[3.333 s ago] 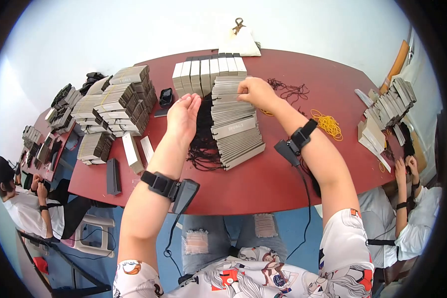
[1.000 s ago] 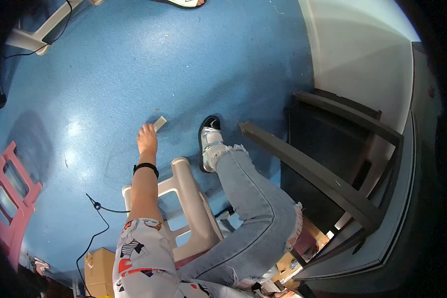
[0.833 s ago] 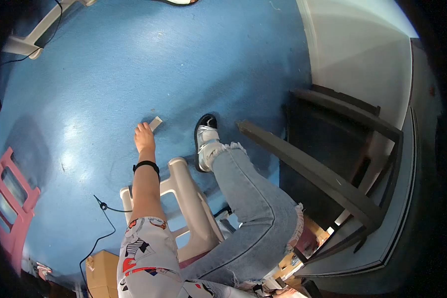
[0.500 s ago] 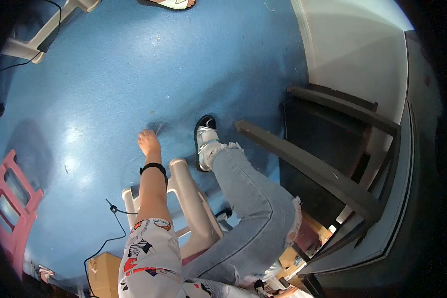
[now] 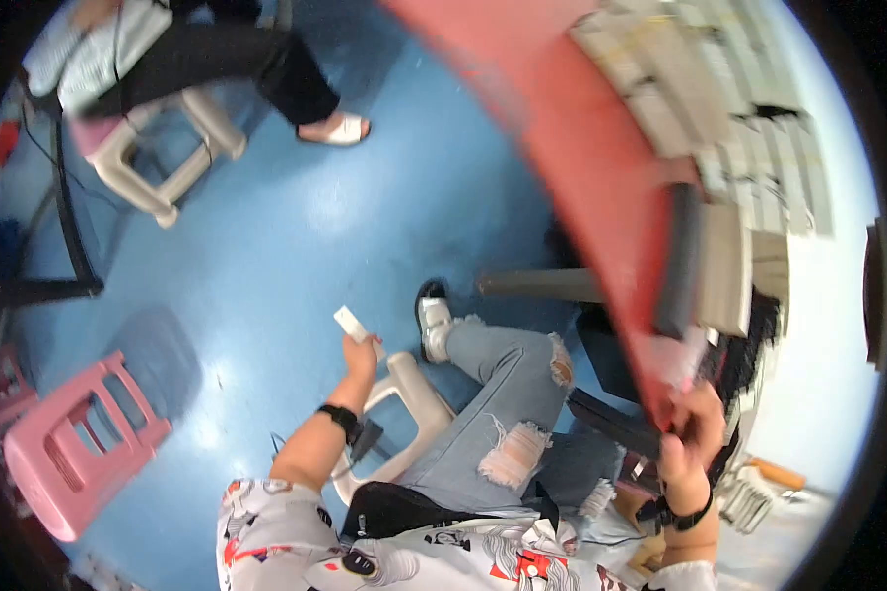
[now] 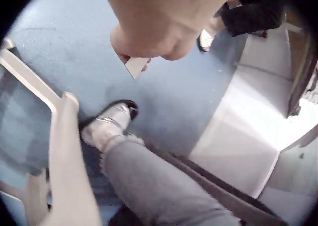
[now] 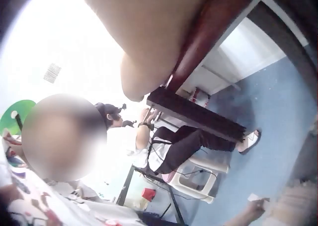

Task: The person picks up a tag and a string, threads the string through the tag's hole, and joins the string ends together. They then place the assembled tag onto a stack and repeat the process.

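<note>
My left hand (image 5: 362,357) is low over the blue floor, beside a cream stool (image 5: 419,404). It pinches a small off-white flat strip (image 5: 348,321), which also shows below the fingers in the left wrist view. My right hand (image 5: 698,426) is at the red table's edge (image 5: 616,266), blurred, with its fingers bent. A long dark bar (image 5: 616,422) ends right beside its thumb; I cannot tell whether the hand grips it. In the right wrist view this dark bar (image 7: 196,114) slopes down from the fingertips.
On the table lie a dark slab (image 5: 677,261), a beige block (image 5: 724,266) and stacks of grey-white pieces (image 5: 660,89). A pink stool (image 5: 79,453) stands at left. A seated person's foot (image 5: 340,128) is at the top. My shoe (image 5: 432,320) is near the left hand.
My left hand has gone from the table to the floor and now has the off-white strip lifted. The view has swung back, bringing the table and right hand into sight.
</note>
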Motion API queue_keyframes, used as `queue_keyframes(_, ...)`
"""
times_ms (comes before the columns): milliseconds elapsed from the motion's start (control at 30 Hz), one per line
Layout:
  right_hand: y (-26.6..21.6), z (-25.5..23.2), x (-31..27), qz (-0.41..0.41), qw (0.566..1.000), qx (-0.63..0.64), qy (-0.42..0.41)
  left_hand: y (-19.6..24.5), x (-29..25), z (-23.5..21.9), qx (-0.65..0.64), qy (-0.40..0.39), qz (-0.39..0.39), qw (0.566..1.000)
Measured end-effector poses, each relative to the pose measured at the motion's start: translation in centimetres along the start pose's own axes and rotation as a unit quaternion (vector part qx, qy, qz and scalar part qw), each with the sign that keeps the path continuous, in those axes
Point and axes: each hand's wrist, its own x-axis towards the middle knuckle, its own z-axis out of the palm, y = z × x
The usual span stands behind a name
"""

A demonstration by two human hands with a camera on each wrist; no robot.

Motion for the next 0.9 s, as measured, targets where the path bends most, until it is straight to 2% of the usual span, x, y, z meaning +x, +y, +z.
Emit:
queue_keyframes(33,-0.7,0.1,0.4,0.02,0.999,0.04,-0.007,3.8,-2.2,0.6,-0.026,-0.016,0.003,1.0)
queue_keyframes(67,-1.1,0.2,0.9,-0.016,0.999,0.044,-0.006,7.9,-5.1,1.1,-0.048,-0.036,0.003,0.998)
queue_keyframes(167,-1.2,-0.7,0.6,0.019,0.988,0.14,0.063,18.8,-14.8,2.9,-0.151,-0.144,0.122,0.97)
queue_keyframes(200,-2.1,-1.6,0.5,-0.003,0.983,0.153,0.096,21.6,-18.3,3.3,-0.178,-0.165,0.156,0.958)
queue_keyframes(233,-2.7,-2.7,0.0,-0.024,0.979,0.156,0.132,23.7,-21.7,3.3,-0.169,-0.183,0.171,0.953)
queue_keyframes(300,-4.4,-3.9,-1.7,-0.043,0.97,0.162,0.176,26.6,-28.1,2.9,-0.198,-0.328,0.259,0.887)
queue_keyframes(333,-5.7,-4.0,-2.7,0.027,0.947,0.259,0.187,27.3,-31.2,2.8,-0.192,-0.334,0.266,0.884)
queue_keyframes(367,-6.8,-4.0,-3.6,0.095,0.91,0.355,0.193,27.9,-34.1,2.8,-0.223,-0.473,0.184,0.832)
queue_keyframes(400,-7.0,-3.8,-4.6,0.098,0.903,0.388,0.157,28.2,-36.5,3.1,-0.246,-0.596,0.096,0.759)
queue_keyframes(467,-7.7,-3.1,-6.1,0.096,0.894,0.427,0.094,27.8,-39.5,4.1,-0.194,-0.702,-0.042,0.684)
queue_keyframes(533,-8.4,-3.6,-7.3,0.097,0.867,0.485,0.06,26.9,-42.0,5.2,-0.159,-0.713,-0.03,0.682)
queue_keyframes(600,-8.3,-3.9,-8.2,0.104,0.858,0.499,0.065,25.9,-43.3,6.3,-0.104,-0.751,-0.009,0.652)
queue_keyframes(633,-7.9,-3.9,-8.6,0.081,0.859,0.5,0.072,25.3,-43.7,6.6,-0.093,-0.764,-0.008,0.638)
queue_keyframes(667,-7.6,-4.1,-8.9,0.057,0.861,0.5,0.079,25.2,-44.3,6.9,-0.088,-0.767,-0.01,0.635)
queue_keyframes(733,-7.5,-5.5,-9.6,0.087,0.851,0.509,0.091,24.9,-45.4,7.5,-0.037,-0.755,-0.004,0.655)
queue_keyframes(767,-7.2,-5.9,-9.9,0.081,0.854,0.503,0.104,24.6,-46.0,7.8,-0.03,-0.758,-0.011,0.652)
queue_keyframes(833,-6.6,-6.9,-10.4,0.078,0.863,0.487,0.109,24.4,-47.0,8.6,0.143,-0.702,0.111,0.689)
queue_keyframes(867,-6.3,-7.3,-10.6,0.078,0.863,0.485,0.116,24.3,-47.3,8.9,0.224,-0.66,0.175,0.695)
queue_keyframes(900,-6.1,-7.5,-10.8,0.107,0.846,0.506,0.131,24.2,-47.4,9.3,0.261,-0.619,0.273,0.689)
